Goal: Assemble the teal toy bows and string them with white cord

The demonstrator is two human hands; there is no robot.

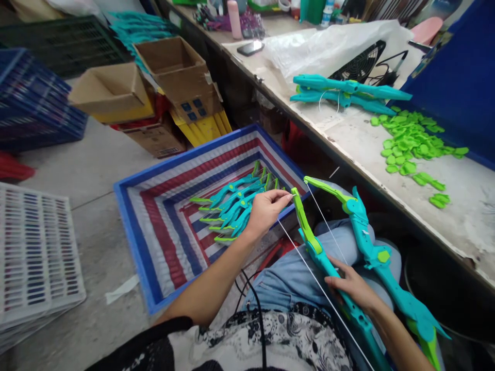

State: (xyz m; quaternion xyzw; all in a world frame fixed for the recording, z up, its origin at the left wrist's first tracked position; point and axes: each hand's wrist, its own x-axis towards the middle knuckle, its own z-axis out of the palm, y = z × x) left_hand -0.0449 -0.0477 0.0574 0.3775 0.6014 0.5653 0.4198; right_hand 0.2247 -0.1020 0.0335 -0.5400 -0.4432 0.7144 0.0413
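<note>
A teal toy bow (325, 262) with a lime-green limb lies slantwise over my lap. My right hand (351, 286) is closed around its teal body. Beside the bow's green tip, my left hand (266, 211) pinches the white bowstring (305, 262), which runs from under the fingers down along the bow. The string's end is hidden by the fingertips. A second toy bow (361, 232), its string running from the green tip, rests on my legs to the right. Several more bows (235, 203) lie side by side in a striped-lined blue bin (133, 247) at the left.
On the workbench (340, 139) at the right are stacked teal bow parts (348, 93), a pile of green pieces (413, 139), a fan (359, 62) and a phone (250, 48). Cardboard boxes (174, 72), a blue crate (38, 103) and a white crate (36, 252) stand at the left.
</note>
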